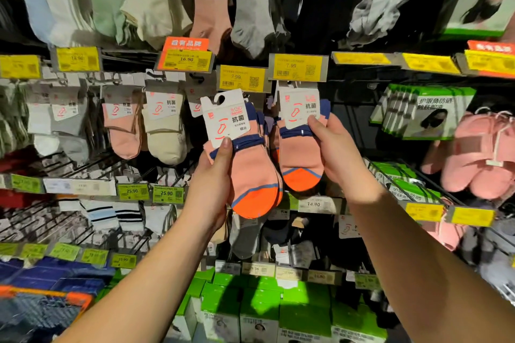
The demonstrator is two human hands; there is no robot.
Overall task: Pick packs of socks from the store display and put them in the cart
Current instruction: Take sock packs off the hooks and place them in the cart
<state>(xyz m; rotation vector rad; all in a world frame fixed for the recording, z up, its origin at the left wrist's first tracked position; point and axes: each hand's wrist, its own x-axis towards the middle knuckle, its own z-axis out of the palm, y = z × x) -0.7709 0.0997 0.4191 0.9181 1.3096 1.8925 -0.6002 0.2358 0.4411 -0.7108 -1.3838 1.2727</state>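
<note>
While both arms are reaching up toward the sock display (362, 131), each hand is holding one pack of pink socks w/ navy cuffs and orange toes.

L hand (214, 175): fingers are wrapping behind the left sock pack (248, 164), thumb is pressing on the front at the navy cuff, just below the white card header. Pack is tilting slightly, its hanger hole is sitting clear of any hook, so it is off the display.

R hand (331, 147): thumb is pressing on the lower edge of the white card of the right sock pack (298, 147), fingers are curling behind it. Pack top is sitting directly under the yellow 7.99 price tag (298, 67); cannot tell whether it is hanging on its hook or already free.

Packs are sitting side by side, approx. touching at the cuffs.

Adjacent items: pink and cream sock packs (145, 125) are hanging to the left, green boxes (250, 306) are standing below, green mask packs (423, 111) are hanging to the right. Cart is not showing in view
</note>
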